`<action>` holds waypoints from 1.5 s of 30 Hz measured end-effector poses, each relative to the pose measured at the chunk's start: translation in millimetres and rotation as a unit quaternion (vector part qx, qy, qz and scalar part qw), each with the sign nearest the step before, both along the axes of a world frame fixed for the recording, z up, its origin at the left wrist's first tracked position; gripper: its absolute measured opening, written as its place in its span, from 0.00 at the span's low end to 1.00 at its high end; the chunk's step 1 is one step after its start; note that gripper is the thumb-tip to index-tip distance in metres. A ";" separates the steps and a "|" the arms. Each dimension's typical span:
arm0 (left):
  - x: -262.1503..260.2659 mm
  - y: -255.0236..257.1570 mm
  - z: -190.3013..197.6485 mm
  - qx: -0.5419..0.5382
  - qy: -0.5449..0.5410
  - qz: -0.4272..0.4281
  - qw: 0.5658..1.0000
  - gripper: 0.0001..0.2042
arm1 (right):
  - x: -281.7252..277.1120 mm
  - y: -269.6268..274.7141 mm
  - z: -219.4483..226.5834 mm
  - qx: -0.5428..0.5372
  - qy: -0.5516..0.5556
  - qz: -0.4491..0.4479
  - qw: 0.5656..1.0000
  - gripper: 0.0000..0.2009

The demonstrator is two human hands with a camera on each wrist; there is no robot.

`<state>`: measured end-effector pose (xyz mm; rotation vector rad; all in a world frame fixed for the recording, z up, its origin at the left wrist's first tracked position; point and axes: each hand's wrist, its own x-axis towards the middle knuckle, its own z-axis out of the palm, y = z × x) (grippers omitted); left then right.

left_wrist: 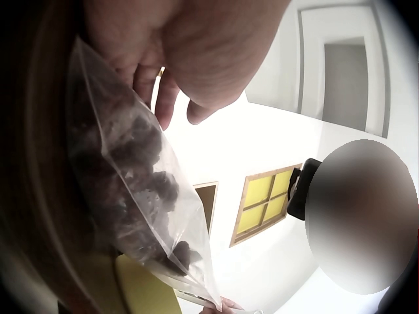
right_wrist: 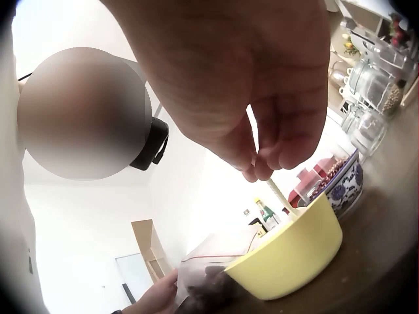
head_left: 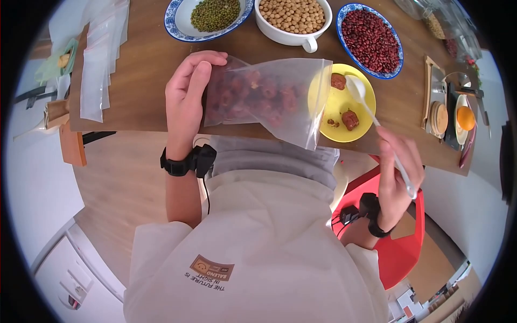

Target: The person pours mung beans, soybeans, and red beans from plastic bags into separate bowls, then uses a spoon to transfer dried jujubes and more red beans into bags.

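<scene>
My left hand (head_left: 186,94) rests at the left end of a clear zip bag (head_left: 301,116), its thumb and fingers loosely extended along the bag's edge. Wrinkled dark red dried fruits (head_left: 258,89) fill much of the bag, which lies on its side. The bag's mouth points right and overlaps a yellow bowl (head_left: 362,121). In that bowl lie two reddish-brown dried fruits (head_left: 350,120) and a few small bits. My right hand (head_left: 401,161) pinches the handle of a white spoon (head_left: 371,112); the spoon's head sits inside the yellow bowl.
Along the back stand a blue-rimmed dish of green beans (head_left: 183,24), a white pot of chickpeas (head_left: 280,36) and a blue-patterned bowl of red beans (head_left: 398,67). Flat zip bags (head_left: 97,70) lie at left. A wooden tray (head_left: 428,81) and glass jars stand at right.
</scene>
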<state>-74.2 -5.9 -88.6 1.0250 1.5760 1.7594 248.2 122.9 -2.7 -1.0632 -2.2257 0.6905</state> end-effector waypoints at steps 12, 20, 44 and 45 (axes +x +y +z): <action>1.8 2.9 -2.0 0.019 -0.018 0.021 0.999 0.12 | 12.5 -2.7 -21.2 -0.307 0.218 -0.018 0.926 0.13; 1.5 4.1 -1.6 0.017 -0.013 0.020 1.000 0.12 | 25.4 -7.6 -6.9 -0.208 0.228 -0.059 0.949 0.12; 2.2 2.9 2.2 0.020 0.001 0.011 1.000 0.11 | -24.7 -9.4 19.2 0.040 0.109 0.126 0.985 0.09; 2.0 2.9 2.0 0.016 -0.001 0.014 1.000 0.11 | -27.8 -9.3 21.0 0.057 0.109 0.144 0.982 0.11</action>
